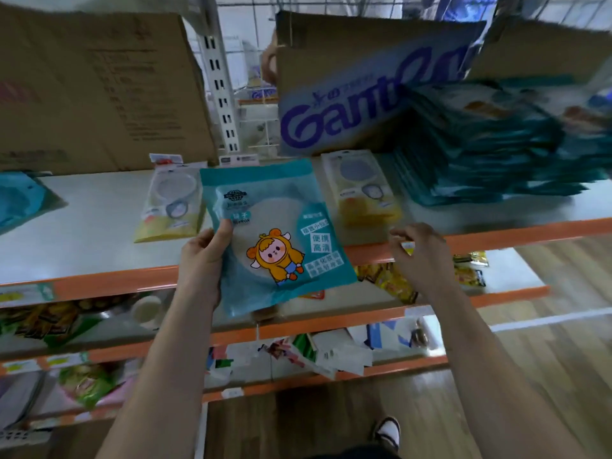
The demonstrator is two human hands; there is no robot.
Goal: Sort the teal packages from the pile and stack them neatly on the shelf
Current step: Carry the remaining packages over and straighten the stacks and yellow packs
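Teal stack [490, 144] is the big pile at the right end of the shelf [99, 233], and its edges look a bit messy. One teal package [275, 240] is up in the air, in front of the shelf's front edge, near the middle. The left hand [202, 260] grips its left side, thumb on top. The right hand [420, 253] hangs by the front edge with loose fingers and holds nothing. I think it is best to use both hands, lay the package flat on the pile and line up the corners. Leave the yellow packages [172, 207] alone.
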